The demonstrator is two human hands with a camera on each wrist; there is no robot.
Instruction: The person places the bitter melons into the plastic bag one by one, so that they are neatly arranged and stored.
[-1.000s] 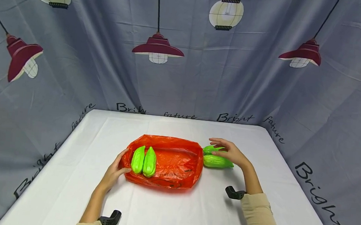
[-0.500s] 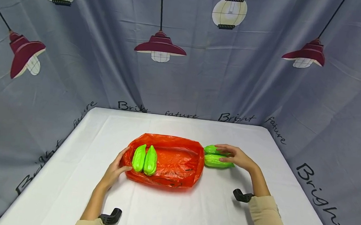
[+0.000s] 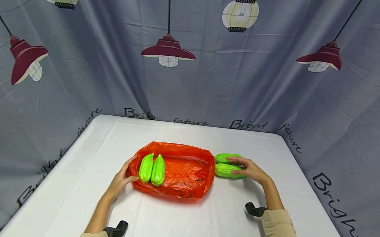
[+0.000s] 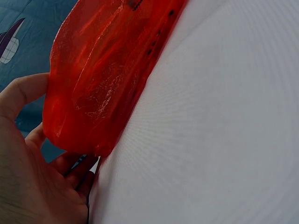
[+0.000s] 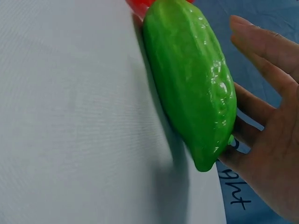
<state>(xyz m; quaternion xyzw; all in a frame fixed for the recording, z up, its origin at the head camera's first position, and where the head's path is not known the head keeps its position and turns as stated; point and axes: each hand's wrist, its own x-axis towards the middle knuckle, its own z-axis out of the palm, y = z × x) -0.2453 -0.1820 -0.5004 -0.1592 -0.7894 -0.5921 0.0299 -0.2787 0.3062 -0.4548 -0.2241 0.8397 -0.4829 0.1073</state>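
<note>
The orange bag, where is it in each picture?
Head view: the orange bag lies mid-table, with the left hand at its left end.
Left wrist view: the bag fills the upper left, and the hand's fingers curl round its end.
Right wrist view: only a red sliver shows at the top edge, above the green gourd.
Shared landmark: the white table.
</note>
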